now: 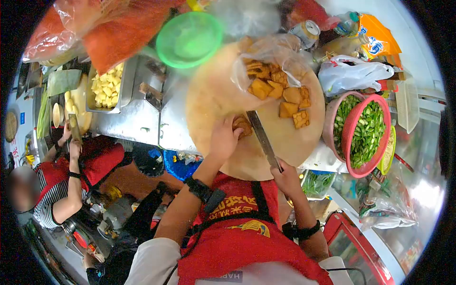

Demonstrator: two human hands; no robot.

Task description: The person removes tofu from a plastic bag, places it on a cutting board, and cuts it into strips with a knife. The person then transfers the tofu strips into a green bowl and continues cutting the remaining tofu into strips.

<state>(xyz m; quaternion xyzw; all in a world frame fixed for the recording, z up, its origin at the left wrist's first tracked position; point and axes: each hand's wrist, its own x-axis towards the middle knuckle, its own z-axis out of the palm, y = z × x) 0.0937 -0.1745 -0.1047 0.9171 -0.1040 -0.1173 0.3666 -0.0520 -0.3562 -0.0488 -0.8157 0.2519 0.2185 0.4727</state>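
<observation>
On a large round cutting board (209, 95), my left hand (223, 137) presses its curled fingers on a brown piece of fried tofu (243, 126). A kitchen knife (262, 138) is gripped by its handle in my right hand (286, 178). Its long blade points away from me, just right of the tofu under my left hand. Farther up the board, several golden-brown fried tofu pieces (289, 109) lie loose. More of them fill an open clear plastic bag (292, 54) at the board's far side.
Cut green peppers fill a pink basket (352, 164) on the right, overlapping another basket (329, 126). Behind the board sits a green plastic basin (164, 42). A metal tray (118, 102) of yellow cubes stands left. Farther left, a person (71, 190) in a red apron holds a knife (74, 126).
</observation>
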